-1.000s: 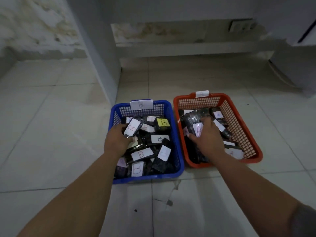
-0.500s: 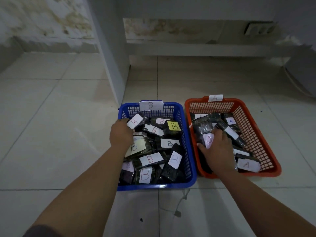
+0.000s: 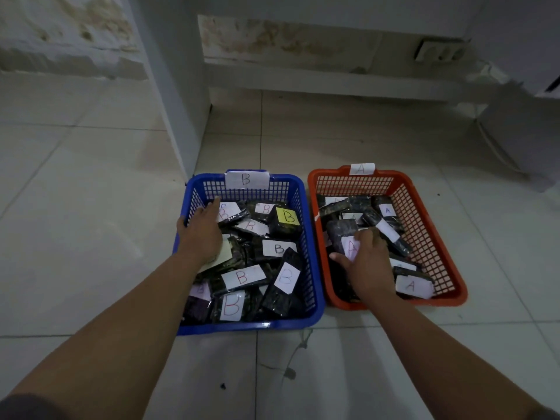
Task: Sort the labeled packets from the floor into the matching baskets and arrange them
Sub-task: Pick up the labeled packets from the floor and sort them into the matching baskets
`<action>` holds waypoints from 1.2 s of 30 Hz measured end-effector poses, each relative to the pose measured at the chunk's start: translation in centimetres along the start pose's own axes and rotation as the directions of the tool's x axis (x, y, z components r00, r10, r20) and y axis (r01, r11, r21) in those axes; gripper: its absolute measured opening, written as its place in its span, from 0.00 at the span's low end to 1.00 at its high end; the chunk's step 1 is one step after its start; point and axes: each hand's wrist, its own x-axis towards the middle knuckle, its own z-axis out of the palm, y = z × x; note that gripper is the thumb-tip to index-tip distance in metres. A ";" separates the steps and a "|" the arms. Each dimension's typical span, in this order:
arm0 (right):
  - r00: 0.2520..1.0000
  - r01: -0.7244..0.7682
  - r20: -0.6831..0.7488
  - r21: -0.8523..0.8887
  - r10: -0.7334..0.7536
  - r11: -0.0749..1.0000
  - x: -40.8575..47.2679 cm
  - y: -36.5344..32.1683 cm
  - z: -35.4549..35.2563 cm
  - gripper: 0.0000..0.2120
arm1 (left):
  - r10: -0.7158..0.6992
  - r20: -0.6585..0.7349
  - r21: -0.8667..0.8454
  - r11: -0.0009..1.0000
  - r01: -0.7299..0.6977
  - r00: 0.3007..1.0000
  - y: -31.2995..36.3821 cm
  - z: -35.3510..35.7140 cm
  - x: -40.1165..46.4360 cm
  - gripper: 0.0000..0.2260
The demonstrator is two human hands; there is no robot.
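A blue basket [image 3: 315, 262] tagged B is full of dark packets with white B labels, plus one with a yellow B label [image 3: 287, 217]. Beside it on the right, an orange basket [image 3: 430, 237] tagged A holds dark packets labelled A. My left hand [image 3: 201, 234] lies flat in the blue basket's far left corner, fingers spread, fingertips touching a B packet [image 3: 231, 211]. My right hand [image 3: 368, 265] is inside the orange basket's left side, with thumb and fingers closed around an A packet [image 3: 345, 237] that lies on the pile.
Both baskets stand side by side on a pale tiled floor [image 3: 91, 237]. A white wall corner [image 3: 178, 116] rises just behind the blue basket. A low ledge [image 3: 333, 80] runs along the back wall, and a white unit with a cable [image 3: 500, 153] stands at the right.
My left hand let go of the B packet it held; the packet now lies at the far left of the blue basket. My right hand pressed its A packet down onto the orange basket's pile.
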 end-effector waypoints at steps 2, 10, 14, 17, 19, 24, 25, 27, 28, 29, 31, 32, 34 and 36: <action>0.999 -0.001 0.042 0.014 0.001 1.000 -0.1 0.2 0.0 0.29 | 0.098 -0.104 -0.023 0.995 -0.101 0.990 0.3 -0.4 -0.7 0.24; 0.992 0.098 0.061 0.125 -0.106 0.987 -0.9 1.2 -3.2 0.27 | 0.555 -0.152 0.188 0.829 -0.527 0.818 5.1 -1.8 -3.9 0.22; 0.984 0.144 0.091 0.126 -0.156 0.981 -2.0 3.2 -6.8 0.23 | 0.725 -0.081 0.237 0.681 -0.693 0.684 9.0 -0.9 -5.7 0.20; 0.976 0.194 0.086 0.059 -0.199 0.979 -2.9 6.2 -10.1 0.20 | 0.833 -0.022 0.262 0.539 -0.801 0.553 12.4 0.4 -7.5 0.19; 0.982 0.168 0.088 0.009 -0.168 0.986 -3.6 8.6 -12.4 0.18 | 0.876 -0.017 0.243 0.472 -0.848 0.483 14.9 1.3 -9.3 0.18; 0.998 0.033 0.049 0.036 -0.035 0.999 -7.6 15.6 -17.3 0.10 | 0.961 0.034 0.138 0.267 -0.954 0.274 20.5 5.2 -14.5 0.15; 0.999 -0.007 0.033 0.058 0.005 0.998 -9.0 17.2 -17.7 0.09 | 0.968 0.042 0.095 0.241 -0.966 0.246 21.5 6.2 -15.9 0.15; 0.996 -0.091 0.017 0.090 0.090 0.992 -12.3 20.6 -18.3 0.07 | 0.976 0.065 -0.012 0.208 -0.978 0.206 23.7 8.3 -18.9 0.15; 0.991 -0.133 0.018 0.097 0.132 0.986 -14.1 22.4 -18.5 0.07 | 0.978 0.079 -0.069 0.199 -0.978 0.193 24.7 9.4 -20.6 0.15; 0.984 -0.176 0.025 0.101 0.175 0.979 -15.9 24.1 -18.7 0.07 | 0.979 0.093 -0.122 0.192 -0.974 0.182 25.7 10.7 -22.2 0.15; 0.962 -0.272 0.035 0.121 0.270 0.955 -19.4 27.3 -19.1 0.07 | 0.982 0.115 -0.205 0.174 -0.963 0.153 27.7 13.1 -25.6 0.15; 0.945 -0.326 0.038 0.137 0.324 0.935 -21.1 28.7 -19.3 0.07 | 0.983 0.124 -0.250 0.162 -0.955 0.134 28.6 14.3 -27.3 0.14; 0.902 -0.430 0.045 0.162 0.429 0.888 -24.4 31.1 -19.6 0.07 | 0.984 0.161 -0.332 0.123 -0.935 0.072 30.2 17.0 -31.0 0.15; 0.866 -0.499 0.058 0.164 0.496 0.851 -27.3 33.0 -19.9 0.07 | 0.971 0.237 -0.386 0.077 -0.919 -0.019 31.4 19.5 -34.8 0.20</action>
